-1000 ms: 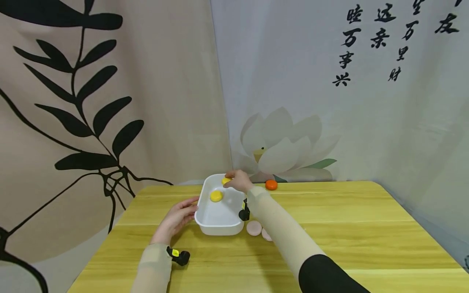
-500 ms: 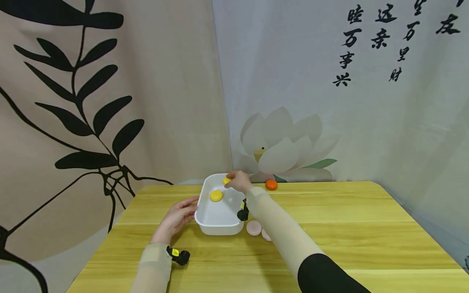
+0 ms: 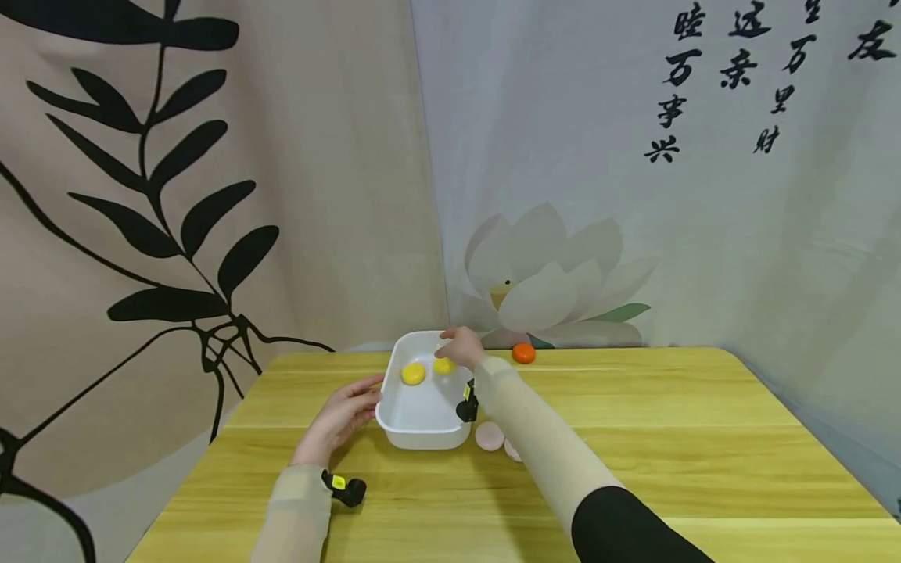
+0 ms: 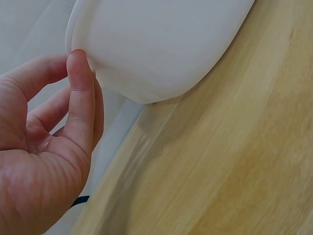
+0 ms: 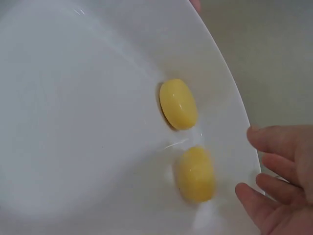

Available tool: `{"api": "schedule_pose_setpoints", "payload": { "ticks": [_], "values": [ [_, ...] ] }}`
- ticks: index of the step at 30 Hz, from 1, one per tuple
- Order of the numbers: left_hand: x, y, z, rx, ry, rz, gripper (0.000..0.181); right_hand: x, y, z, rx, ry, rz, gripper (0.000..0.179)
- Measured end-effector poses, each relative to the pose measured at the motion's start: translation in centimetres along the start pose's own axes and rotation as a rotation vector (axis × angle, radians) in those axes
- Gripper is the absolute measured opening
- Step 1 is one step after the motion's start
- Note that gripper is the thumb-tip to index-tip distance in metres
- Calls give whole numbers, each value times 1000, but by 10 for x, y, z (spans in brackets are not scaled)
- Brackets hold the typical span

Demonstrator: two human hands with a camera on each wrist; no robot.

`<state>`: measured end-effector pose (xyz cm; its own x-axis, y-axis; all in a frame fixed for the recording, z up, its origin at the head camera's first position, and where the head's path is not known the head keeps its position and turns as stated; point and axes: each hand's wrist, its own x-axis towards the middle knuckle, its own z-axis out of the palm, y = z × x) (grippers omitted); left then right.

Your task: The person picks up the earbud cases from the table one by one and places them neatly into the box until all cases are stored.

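Observation:
My left hand rests its fingertips against the left side of the white rectangular tub. In the left wrist view, its fingers touch the tub near the rim. The right hand is over the tub's far right corner. Two glossy yellow rounded discs lie inside: one disc towards the left, the other disc just below my right fingers. In the right wrist view, the fingers of that hand are spread at the rim, holding nothing, beside the nearer yellow disc.
Two pale pink discs lie right of the tub, one partly hidden by my right forearm. An orange disc sits at the back edge of the wooden table. A printed curtain hangs behind the table.
The yellow disc at my right fingertips has been let go and now lies nearer on the tub floor. The other yellow disc has shifted slightly. My left hand stays at the tub.

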<state>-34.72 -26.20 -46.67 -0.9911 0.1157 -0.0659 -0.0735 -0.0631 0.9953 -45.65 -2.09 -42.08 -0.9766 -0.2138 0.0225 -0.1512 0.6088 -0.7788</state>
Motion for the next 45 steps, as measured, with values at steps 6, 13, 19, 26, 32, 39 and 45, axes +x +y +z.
{"api": "schedule_pose_setpoints", "payload": {
  "ticks": [6,13,19,26,32,39,45],
  "values": [
    [3,0,5,10,-16,8,52,2,5,-7,44,0,38,40],
    [5,0,13,20,-29,9,50,-5,8,-17,65,-12,54,38],
    [5,-2,15,28,-36,8,52,-8,17,-33,180,-82,12,45],
    [3,3,9,28,-52,23,53,-20,12,-68,315,-110,-93,49],
    [1,5,4,24,-31,20,52,-40,21,-93,339,-131,-174,47],
    [-2,1,0,56,-25,3,55,-73,56,-111,369,-112,-193,44],
    [0,-2,-1,55,-24,3,55,-98,96,-122,449,-171,-228,50]
  ]
}}
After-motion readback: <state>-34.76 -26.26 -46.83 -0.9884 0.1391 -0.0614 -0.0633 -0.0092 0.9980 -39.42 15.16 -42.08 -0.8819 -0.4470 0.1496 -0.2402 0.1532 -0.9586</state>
